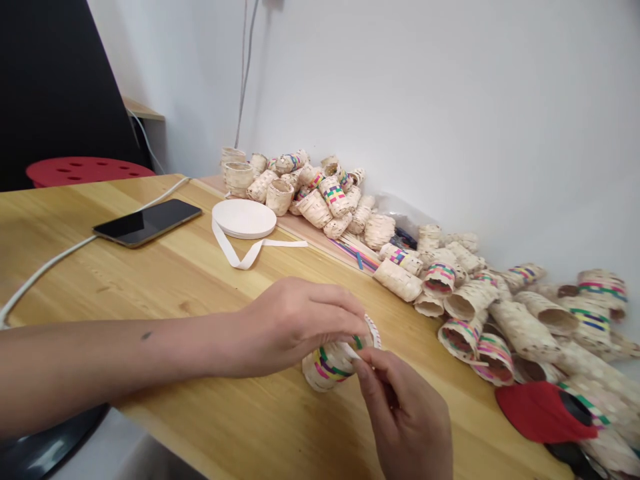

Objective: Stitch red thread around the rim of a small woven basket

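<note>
A small woven basket, pale with pink, green, yellow and blue strips, is tilted just above or on the wooden table; I cannot tell which. My left hand is closed over its upper side, fingers reaching to the rim. Along that rim runs a white edge with red stitches. At the near side of the rim, my right hand pinches a narrow white strip between thumb and forefinger. Its other fingers are curled and partly hidden.
Beyond my left arm lie a roll of white ribbon and a phone beside a white cable. Many woven baskets are heaped along the wall. A red cap-like object sits at right; a red stool stands behind the table.
</note>
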### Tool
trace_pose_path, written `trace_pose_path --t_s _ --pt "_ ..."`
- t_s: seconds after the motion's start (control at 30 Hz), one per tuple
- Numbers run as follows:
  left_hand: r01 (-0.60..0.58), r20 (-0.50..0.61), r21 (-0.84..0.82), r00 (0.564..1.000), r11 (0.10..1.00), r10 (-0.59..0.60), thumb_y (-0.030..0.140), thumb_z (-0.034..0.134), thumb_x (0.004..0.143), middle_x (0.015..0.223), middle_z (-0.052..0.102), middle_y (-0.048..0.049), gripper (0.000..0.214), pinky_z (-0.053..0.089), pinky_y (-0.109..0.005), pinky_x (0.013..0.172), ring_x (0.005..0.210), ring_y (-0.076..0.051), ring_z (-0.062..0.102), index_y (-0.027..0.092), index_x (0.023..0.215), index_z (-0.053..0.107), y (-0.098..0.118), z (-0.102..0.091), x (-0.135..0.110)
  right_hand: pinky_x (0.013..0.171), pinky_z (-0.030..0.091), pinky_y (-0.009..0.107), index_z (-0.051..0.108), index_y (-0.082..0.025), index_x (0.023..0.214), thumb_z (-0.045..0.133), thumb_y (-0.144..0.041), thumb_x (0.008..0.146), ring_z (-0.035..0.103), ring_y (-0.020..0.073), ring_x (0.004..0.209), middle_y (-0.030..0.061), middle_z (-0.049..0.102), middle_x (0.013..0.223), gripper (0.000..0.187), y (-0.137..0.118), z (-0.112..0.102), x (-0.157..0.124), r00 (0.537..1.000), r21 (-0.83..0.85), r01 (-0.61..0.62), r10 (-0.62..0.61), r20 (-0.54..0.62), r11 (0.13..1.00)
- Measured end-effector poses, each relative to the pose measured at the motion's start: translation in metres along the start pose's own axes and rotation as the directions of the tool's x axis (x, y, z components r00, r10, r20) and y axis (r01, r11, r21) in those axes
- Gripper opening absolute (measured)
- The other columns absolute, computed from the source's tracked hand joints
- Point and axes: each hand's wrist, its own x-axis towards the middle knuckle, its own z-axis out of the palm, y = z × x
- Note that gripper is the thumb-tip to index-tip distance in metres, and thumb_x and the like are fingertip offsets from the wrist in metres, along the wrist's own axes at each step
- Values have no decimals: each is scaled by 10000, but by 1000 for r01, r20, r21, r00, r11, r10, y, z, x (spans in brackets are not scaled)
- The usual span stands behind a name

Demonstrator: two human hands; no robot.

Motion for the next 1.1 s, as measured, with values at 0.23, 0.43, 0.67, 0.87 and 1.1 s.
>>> trace_pose_path --t_s 0.23,0.43,0.67,0.87,1.1 --pt "65 81 -58 995 996 -60 142 458 947 927 696 -76 203 481 -181 766 845 -122 639 141 966 660 3 9 -5 528 449 183 630 -189 900 533 -200 911 620 112 594 9 684 742 98 2 -1 -3 999 20 -5 5 32 1000" --pt "154 64 -74 987 985 -149 181 552 911 848 699 -39 137 458 -168 719 769 -112 629 152 915 686 -2 17 -5 415 362 169 616 -202 894 536 -235 909 467 71 421 -54 562 586 88 -1 3 -3 996 44 -90 89 13 995" --pt "163 20 -45 987 986 -162 188 577 899 813 683 -28 136 427 -160 692 743 -101 610 139 929 700 -1 18 -4 489 471 171 493 -194 1178 429 -268 951 585 97 534 -38 568 668 248 -5 -10 -13 951 72 -294 299 -83 953" --pt "188 46 -21 981 982 -187 192 561 905 805 675 -26 149 414 -167 677 739 -107 602 149 899 704 2 16 -5 498 505 146 554 -227 986 493 -271 934 684 106 586 -24 727 766 91 -10 -16 -27 961 -7 -263 261 -92 965" --pt "205 141 48 968 978 -210 186 513 923 868 658 -32 184 410 -184 712 807 -125 593 170 947 695 5 10 -5 585 495 187 633 -217 862 529 -221 910 640 116 652 -4 677 762 114 -15 -8 -22 977 3 -189 188 -97 982"
